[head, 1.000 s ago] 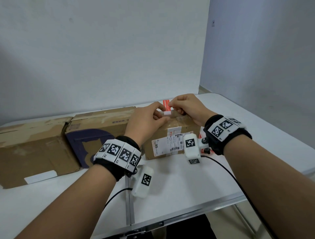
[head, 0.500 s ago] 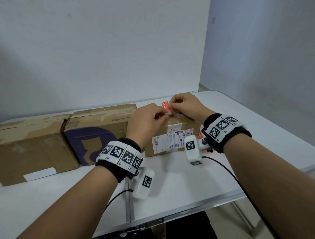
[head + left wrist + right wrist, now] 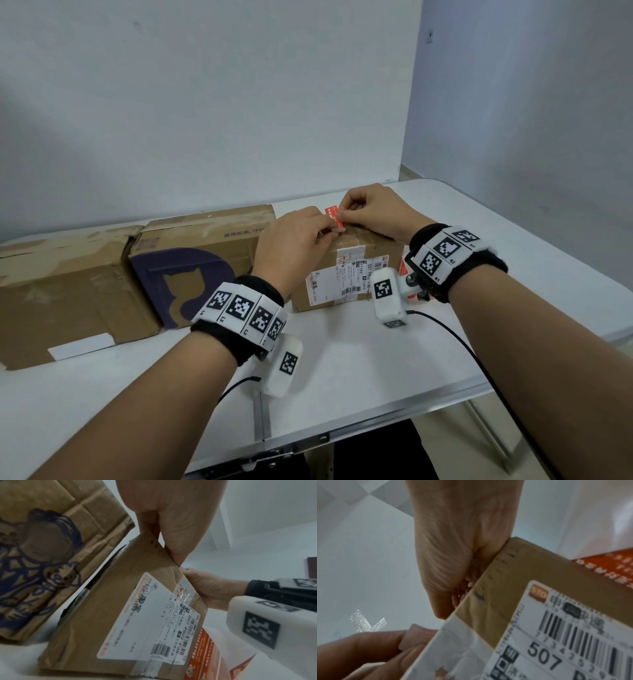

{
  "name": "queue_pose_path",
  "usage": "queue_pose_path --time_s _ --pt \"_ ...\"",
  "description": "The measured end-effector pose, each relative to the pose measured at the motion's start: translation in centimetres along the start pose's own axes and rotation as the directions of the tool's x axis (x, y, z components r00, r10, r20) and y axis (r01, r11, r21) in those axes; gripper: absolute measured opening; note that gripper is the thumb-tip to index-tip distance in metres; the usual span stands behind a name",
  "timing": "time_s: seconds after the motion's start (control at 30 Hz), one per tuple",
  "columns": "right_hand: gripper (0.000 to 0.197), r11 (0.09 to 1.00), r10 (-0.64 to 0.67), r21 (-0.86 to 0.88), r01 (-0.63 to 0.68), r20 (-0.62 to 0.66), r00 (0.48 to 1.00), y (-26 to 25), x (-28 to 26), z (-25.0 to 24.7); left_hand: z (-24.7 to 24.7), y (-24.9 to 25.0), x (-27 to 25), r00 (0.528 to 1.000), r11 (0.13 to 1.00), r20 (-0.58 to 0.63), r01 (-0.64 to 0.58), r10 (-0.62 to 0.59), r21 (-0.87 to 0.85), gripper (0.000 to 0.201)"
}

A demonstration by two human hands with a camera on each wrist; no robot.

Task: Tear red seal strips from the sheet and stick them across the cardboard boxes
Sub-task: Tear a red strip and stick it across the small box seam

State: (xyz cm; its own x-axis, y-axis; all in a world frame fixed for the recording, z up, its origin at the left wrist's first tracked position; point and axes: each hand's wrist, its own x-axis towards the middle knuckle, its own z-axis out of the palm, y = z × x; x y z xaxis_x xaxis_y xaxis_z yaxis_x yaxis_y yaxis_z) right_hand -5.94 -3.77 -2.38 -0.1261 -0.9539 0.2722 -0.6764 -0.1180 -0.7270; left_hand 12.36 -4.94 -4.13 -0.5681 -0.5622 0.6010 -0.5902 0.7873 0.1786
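A short red seal strip (image 3: 333, 216) is held over the top of the small cardboard box (image 3: 346, 274), which has a white shipping label on its front. My right hand (image 3: 343, 215) pinches the strip near its middle from the right. My left hand (image 3: 329, 233) has curled fingers at the strip's near end, on the box's top edge. The wrist views show only the palms and the box (image 3: 109, 615) (image 3: 530, 577) from below; the strip is hidden there. The red strip sheet (image 3: 205, 649) (image 3: 607, 563) lies on the table at the box's right side, under my right wrist.
Two bigger cardboard boxes stand to the left in a row: one with a dark blue cat print (image 3: 191, 274), one plain and worn (image 3: 65, 291). The white folding table (image 3: 342, 359) has a centre seam; its edge runs close on the right and front. A wall stands behind.
Both hands have lowered the red strip from above the box down to its top. The left fingers now sit at the strip's near end on the box edge.
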Motion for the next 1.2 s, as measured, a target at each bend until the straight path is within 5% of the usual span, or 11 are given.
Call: queue_pose_path --time_s 0.63,0.9,1.2 --pt "0.008 0.986 -0.037 -0.159 0.046 0.06 0.998 -0.5 -0.1 0.5 0.0 -0.7 0.2 0.995 0.995 0.091 -0.057 0.05 0.08 0.026" --pt "0.036 0.979 -0.015 -0.201 0.015 0.006 1.0 -0.2 0.0 0.4 -0.2 -0.7 0.2 0.993 0.993 0.092 -0.085 0.077 0.081 0.027" --pt "0.026 0.983 0.027 -0.179 -0.044 -0.098 0.995 -0.2 0.8 1.7 -0.3 -0.8 0.2 0.99 0.993 0.106 -0.097 0.09 0.062 0.027"
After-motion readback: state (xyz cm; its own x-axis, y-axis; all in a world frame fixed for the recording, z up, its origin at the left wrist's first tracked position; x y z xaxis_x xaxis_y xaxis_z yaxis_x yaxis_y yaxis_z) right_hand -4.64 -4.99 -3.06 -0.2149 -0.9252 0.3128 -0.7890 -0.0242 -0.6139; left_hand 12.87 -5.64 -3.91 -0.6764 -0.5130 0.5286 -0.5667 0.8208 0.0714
